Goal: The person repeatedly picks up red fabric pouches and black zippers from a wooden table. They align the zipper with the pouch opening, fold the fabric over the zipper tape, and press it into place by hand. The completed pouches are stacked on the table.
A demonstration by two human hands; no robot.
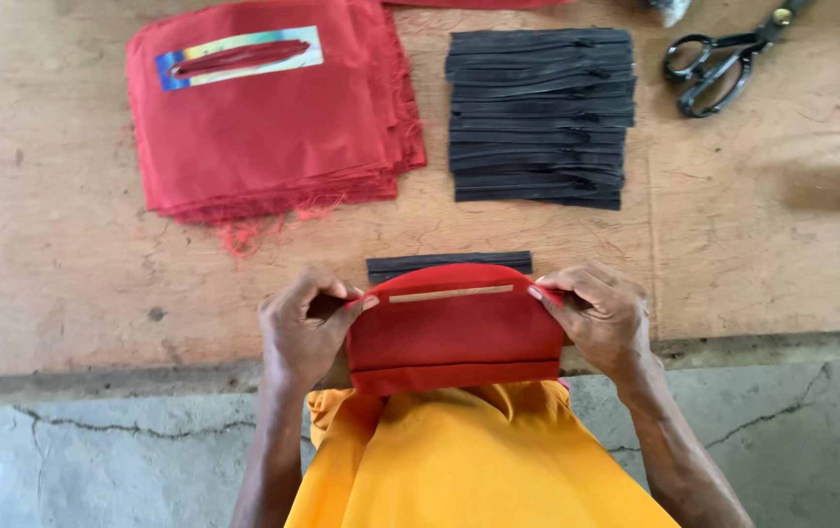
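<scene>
1. The person holds one folded red fabric piece (454, 337) at the near edge of the worktop (68, 274), just above their lap. The left hand (305, 330) pinches its left end and the right hand (604, 318) pinches its right end, so each grip is clenched on the cloth and draws it taut.
2. A narrow slit, pale along its length, already runs across the upper part of this piece. No zipper sits in it yet, so the piece looks cut and folded but not fitted.
3. One single black zipper (449, 263) lies flat on the worktop just beyond the held piece, untouched by either hand.
4. As a judgement, the work is early: a thick stack of red fabric pieces (264, 127) lies at far left, and only its top piece shows a slit, framed by a shiny multicoloured strip. The layers are too many and too close to count.
5. A pile of black zippers (539, 117) lies beside that stack, roughly a dozen or more; the exact number cannot be told.
6. One pair of black scissors (723, 59) rests at far right, well apart from the hands.
</scene>
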